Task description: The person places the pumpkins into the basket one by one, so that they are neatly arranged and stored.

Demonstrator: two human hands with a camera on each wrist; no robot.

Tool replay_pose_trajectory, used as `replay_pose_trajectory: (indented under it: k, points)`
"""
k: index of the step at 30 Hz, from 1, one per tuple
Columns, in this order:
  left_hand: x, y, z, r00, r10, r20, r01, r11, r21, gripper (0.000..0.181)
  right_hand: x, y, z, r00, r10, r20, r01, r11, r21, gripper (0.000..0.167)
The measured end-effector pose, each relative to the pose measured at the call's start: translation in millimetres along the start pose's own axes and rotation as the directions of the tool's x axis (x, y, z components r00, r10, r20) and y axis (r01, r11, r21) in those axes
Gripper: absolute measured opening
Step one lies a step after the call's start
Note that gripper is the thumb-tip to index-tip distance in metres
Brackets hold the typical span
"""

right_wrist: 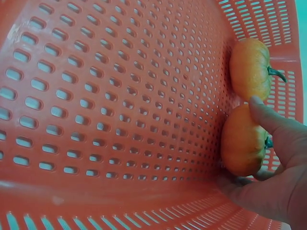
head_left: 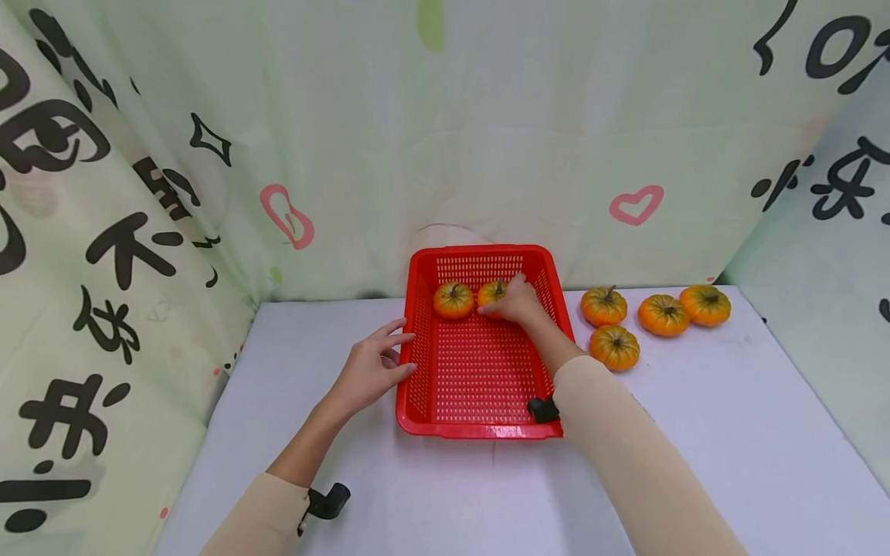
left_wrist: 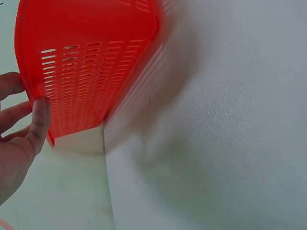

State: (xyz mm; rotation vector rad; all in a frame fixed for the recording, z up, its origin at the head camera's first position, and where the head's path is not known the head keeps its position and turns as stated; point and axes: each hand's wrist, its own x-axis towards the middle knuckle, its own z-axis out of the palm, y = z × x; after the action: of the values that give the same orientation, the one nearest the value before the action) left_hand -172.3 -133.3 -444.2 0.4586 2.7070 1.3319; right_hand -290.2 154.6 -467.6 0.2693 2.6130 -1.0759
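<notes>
A red plastic basket (head_left: pixel 480 431) with slotted walls lies on the white table. Inside, at its far end, are two small orange pumpkins: one on the left (head_left: pixel 453 300) and one beside it (head_left: pixel 490 293). My right hand (head_left: pixel 518 301) holds the second pumpkin, its fingers and thumb around it; in the right wrist view this hand (right_wrist: pixel 280 165) grips the lower pumpkin (right_wrist: pixel 243 141), close to the other pumpkin (right_wrist: pixel 250 69). At the basket's left rim, my left hand (head_left: pixel 371 367) touches the edge with spread fingers; the left wrist view shows this hand (left_wrist: pixel 21 139) against the basket (left_wrist: pixel 86 72).
Right of the basket, several more orange pumpkins lie on the table (head_left: pixel 751 401), among them a front one (head_left: pixel 615 347) close to my right forearm. A printed curtain (head_left: pixel 487 139) hangs behind the table and along both sides.
</notes>
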Motion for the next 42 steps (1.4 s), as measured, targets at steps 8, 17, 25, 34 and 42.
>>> replay_pose_trajectory:
  k: [8,17,25,34,42]
  points:
    - [-0.4,-1.2,0.7,1.000,-0.008,0.000,0.008,1.000,0.004,0.051,0.3,0.4,-0.2,1.000,-0.006,0.009,0.006,1.000,-0.002,0.113]
    - [0.2,-2.5,2.1,1.000,-0.005,-0.004,0.006,1.000,0.013,0.051,-0.8,-0.9,-12.2,0.999,-0.023,0.024,0.022,1.000,0.013,0.104]
    - [1.0,-1.7,1.7,1.000,-0.013,0.004,0.013,1.000,0.020,0.051,-18.4,-20.6,-40.4,0.996,-0.086,0.006,0.086,0.996,-0.035,0.101]
    - [0.0,-2.6,-0.8,1.000,-0.012,0.004,0.012,0.999,0.034,0.051,-42.0,-46.1,-73.4,0.985,-0.169,0.031,0.170,0.985,-0.036,0.099]
    - [2.1,-1.5,0.0,1.000,-0.002,0.013,0.002,1.000,0.028,0.050,-66.8,-38.6,-101.4,0.966,-0.247,0.074,0.247,0.969,0.017,0.095]
